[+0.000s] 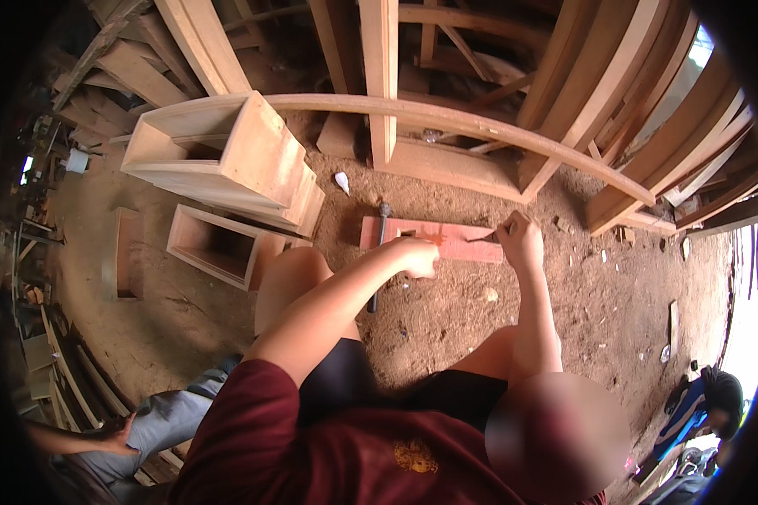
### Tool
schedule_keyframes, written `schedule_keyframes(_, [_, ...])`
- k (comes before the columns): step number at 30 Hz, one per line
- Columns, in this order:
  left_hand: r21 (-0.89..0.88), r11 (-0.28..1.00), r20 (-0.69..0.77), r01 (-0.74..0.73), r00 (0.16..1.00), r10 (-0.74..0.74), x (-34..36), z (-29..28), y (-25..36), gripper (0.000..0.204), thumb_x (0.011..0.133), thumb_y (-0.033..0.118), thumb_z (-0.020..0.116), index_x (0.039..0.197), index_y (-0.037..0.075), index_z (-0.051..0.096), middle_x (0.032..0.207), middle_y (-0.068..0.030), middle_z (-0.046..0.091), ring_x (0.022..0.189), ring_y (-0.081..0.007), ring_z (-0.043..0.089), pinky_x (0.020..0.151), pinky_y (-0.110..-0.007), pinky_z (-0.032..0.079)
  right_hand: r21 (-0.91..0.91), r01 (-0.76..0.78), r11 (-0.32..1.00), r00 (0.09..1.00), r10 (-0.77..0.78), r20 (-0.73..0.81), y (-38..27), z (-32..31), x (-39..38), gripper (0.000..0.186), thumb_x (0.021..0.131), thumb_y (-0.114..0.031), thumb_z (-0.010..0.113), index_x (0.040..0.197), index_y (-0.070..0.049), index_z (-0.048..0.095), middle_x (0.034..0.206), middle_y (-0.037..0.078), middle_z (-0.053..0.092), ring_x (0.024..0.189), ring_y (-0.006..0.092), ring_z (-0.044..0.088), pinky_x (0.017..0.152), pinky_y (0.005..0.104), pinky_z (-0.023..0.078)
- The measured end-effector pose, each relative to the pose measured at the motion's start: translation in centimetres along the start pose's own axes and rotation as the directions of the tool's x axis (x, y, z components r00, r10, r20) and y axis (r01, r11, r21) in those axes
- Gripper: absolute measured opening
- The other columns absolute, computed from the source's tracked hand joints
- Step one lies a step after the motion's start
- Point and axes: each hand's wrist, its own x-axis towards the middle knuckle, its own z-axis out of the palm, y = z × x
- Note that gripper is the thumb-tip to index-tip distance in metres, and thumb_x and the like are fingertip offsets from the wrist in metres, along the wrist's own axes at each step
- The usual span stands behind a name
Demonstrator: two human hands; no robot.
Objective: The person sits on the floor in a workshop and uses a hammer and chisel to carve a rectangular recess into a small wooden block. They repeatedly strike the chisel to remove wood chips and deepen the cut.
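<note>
A reddish wooden plank (472, 246) lies on the dirt floor in front of me, with a small cut hole near its left part. A dark hammer-like tool (380, 225) with a long shaft lies across its left end. My left hand (416, 257) is closed at the plank's middle; what its curled fingers hold, if anything, is hidden. My right hand (521, 236) is closed on a thin, pale tool (483, 236) that points leftward over the plank's right part.
Light wooden boxes (265, 160) stand at the left. Timber frames (381, 76) line the back. A small white object (341, 182) lies on the dirt. Another person's hand (114, 438) and grey trousers (168, 417) are at lower left; dark and blue items (682, 412) are at lower right.
</note>
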Motion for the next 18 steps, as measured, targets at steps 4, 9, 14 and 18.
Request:
schedule_keyframes(4, [-0.171, 0.985, -0.041, 0.024, 0.999, -0.031, -4.0, -1.7, -3.0, 0.026, 0.088, 0.03, 0.069, 0.091, 0.004, 0.069, 0.085, -0.0099, 0.071, 0.075, -0.0199, 0.067, 0.068, -0.036, 0.051, -0.031, 0.039, 0.999, 0.999, -0.038, 0.021, -1.2, 0.4, -0.2, 0.011, 0.079, -0.012, 0.065, 0.08, -0.002, 0.06, 0.085, 0.018, 0.065, 0.076, 0.0368, 0.066, 0.069, 0.0451, 0.054])
schedule_keyframes(9, [-0.278, 0.961, 0.045, 0.0, 0.999, 0.013, -1.6, -0.9, -3.7, 0.033, 0.088, 0.031, 0.07, 0.101, 0.001, 0.069, 0.092, -0.0134, 0.071, 0.082, -0.0204, 0.068, 0.072, -0.035, 0.052, -0.081, 0.04, 0.996, 0.999, -0.038, 0.027, -2.7, 0.7, -0.5, 0.01, 0.079, -0.01, 0.065, 0.082, -0.003, 0.06, 0.086, 0.017, 0.065, 0.074, 0.0364, 0.066, 0.066, 0.0446, 0.053])
schedule_keyframes(14, [-0.033, 0.987, 0.048, 0.157, 0.987, -0.155, -0.5, -0.1, -6.2, 0.032, 0.088, 0.025, 0.066, 0.11, 0.002, 0.069, 0.092, -0.013, 0.071, 0.074, -0.0223, 0.063, 0.071, -0.038, 0.053, -0.104, 0.064, 0.993, 0.996, -0.056, 0.072, -3.9, 1.4, -0.9, 0.012, 0.079, -0.012, 0.068, 0.084, -0.004, 0.06, 0.088, 0.016, 0.066, 0.078, 0.0367, 0.066, 0.067, 0.0451, 0.052])
schedule_keyframes(18, [0.089, 0.965, -0.08, 0.245, 0.968, -0.238, -0.8, -0.4, -8.8, 0.031, 0.084, 0.021, 0.067, 0.111, 0.004, 0.07, 0.102, -0.0157, 0.071, 0.084, -0.0258, 0.068, 0.074, -0.039, 0.055, -0.095, 0.065, 0.993, 0.996, -0.059, 0.066, -3.6, 1.7, -1.1, 0.014, 0.079, -0.013, 0.07, 0.085, -0.005, 0.059, 0.089, 0.015, 0.066, 0.081, 0.0361, 0.066, 0.068, 0.0452, 0.052])
